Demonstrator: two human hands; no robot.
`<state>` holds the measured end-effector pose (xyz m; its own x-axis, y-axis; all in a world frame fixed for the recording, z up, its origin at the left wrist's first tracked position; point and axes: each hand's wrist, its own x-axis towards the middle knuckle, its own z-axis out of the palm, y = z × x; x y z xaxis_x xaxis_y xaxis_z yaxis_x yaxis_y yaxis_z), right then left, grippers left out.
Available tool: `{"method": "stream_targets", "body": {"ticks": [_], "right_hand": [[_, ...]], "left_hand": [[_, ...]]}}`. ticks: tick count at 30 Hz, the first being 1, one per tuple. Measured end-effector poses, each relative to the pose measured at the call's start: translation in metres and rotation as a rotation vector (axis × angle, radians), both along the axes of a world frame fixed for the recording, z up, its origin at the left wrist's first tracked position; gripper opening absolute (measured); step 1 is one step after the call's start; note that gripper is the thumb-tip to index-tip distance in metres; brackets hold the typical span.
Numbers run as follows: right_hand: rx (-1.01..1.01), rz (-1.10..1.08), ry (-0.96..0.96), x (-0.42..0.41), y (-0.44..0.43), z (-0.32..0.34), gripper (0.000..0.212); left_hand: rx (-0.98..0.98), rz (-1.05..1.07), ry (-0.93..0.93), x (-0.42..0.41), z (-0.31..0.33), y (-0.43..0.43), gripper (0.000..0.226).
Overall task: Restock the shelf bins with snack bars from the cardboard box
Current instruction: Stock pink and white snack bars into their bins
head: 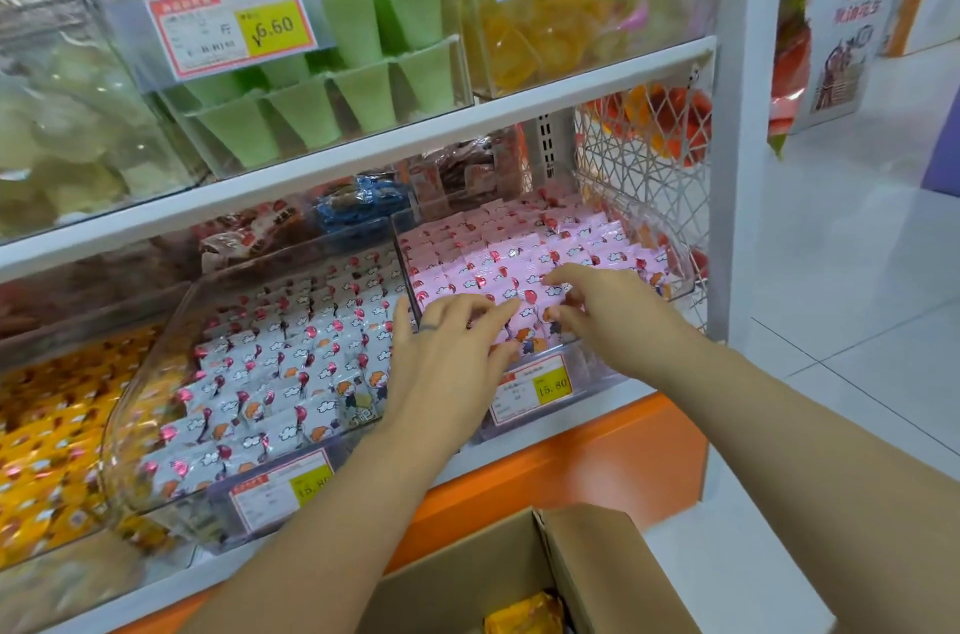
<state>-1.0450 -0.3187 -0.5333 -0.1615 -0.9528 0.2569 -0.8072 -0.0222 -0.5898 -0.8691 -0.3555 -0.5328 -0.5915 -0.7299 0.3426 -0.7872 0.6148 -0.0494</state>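
1. The pink snack bars (519, 254) lie in tidy overlapping rows in the clear bin (681, 289) at the right end of the lower shelf. The rows run across the bin from side to side.
2. The left hand (447, 353) lies on the front rows near the bin's left wall. Its fingers are spread and loosely bent on top of the wrappers, with no bar enclosed.
3. The right hand (608, 306) lies just beside it, further right. Its forefinger reaches out over the bars and its other fingertips are curled down into the front row. I cannot tell whether they pinch a bar.
4. The cardboard box (597, 555) stands open below the shelf, towards the person, and a yellow packet (524, 615) shows inside. It sits under the right forearm, so that hand looks nearer for the next reach, which is down and back.
5. The neighbouring bin (136, 425) of white-wrapped bars (270, 373) is just left of the left hand.
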Motion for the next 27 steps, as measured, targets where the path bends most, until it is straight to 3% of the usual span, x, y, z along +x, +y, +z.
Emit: {"method": "stream_targets", "body": {"ticks": [3,8,10,15,19,23,27], "right_hand": [[0.010,-0.025,0.053,0.001,0.000,-0.001,0.037],[0.053,-0.102,0.423,0.003,0.019,-0.009,0.048],[-0.004,-0.118,0.460,0.007,0.032,-0.021,0.056],[-0.248,-0.032,0.258,0.029,0.065,-0.047,0.061],[-0.300,-0.003,0.137,0.050,0.083,-0.061,0.048],[-0.117,0.086,-0.042,0.091,0.090,-0.100,0.040],[0.154,0.183,-0.097,0.130,0.095,-0.154,0.039]], "left_hand": [[0.036,0.051,-0.086,-0.003,0.001,-0.003,0.045],[0.102,0.032,-0.191,0.005,0.001,0.002,0.050],[0.102,0.007,-0.174,0.007,0.000,0.005,0.052],[-0.025,-0.162,0.315,0.034,-0.023,0.032,0.047],[0.099,-0.170,0.508,0.076,-0.054,0.057,0.037],[0.200,-0.095,0.578,0.125,-0.098,0.077,0.028],[0.321,-0.012,0.575,0.162,-0.143,0.086,0.024]]}}
